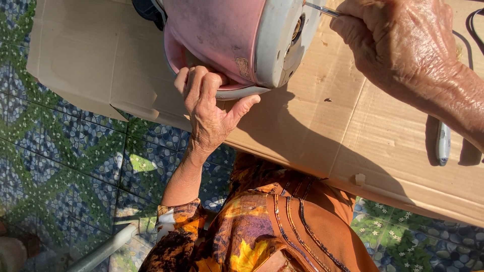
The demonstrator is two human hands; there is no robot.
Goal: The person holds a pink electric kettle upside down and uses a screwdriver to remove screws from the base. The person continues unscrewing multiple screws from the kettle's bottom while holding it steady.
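Observation:
A pink rice cooker (pixel 222 35) with a white base lies tipped on its side on a flattened cardboard sheet (pixel 322 126). My left hand (pixel 206 103) grips the cooker's rim from below, fingers curled over the edge. My right hand (pixel 398 43) holds a screwdriver (pixel 317 8), whose thin metal shaft points at the underside of the white base. Most of the tool's handle is hidden in my fist.
A grey and white pen-shaped tool (pixel 443 142) lies on the cardboard at the right. A black cable (pixel 474 25) runs at the upper right edge. Blue-green patterned floor tiles (pixel 60 166) surround the cardboard. A pale metal bar (pixel 106 249) lies at the lower left.

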